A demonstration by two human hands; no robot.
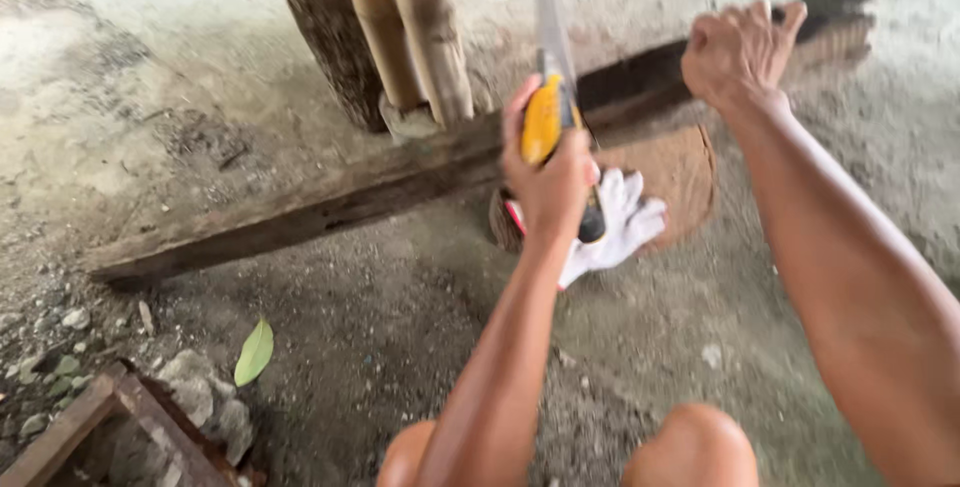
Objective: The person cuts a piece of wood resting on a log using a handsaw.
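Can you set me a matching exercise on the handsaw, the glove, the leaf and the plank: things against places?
Things:
1. yellow-handled handsaw
2. white fabric glove
3. green leaf
4. long dark wooden plank

Places:
A. loose on the gritty ground, lower left
B. gripped in the left hand
C. lying slantwise under the upright post
D. on the ground behind the left wrist

Pairs: 1-B, 2-D, 3-A, 4-C
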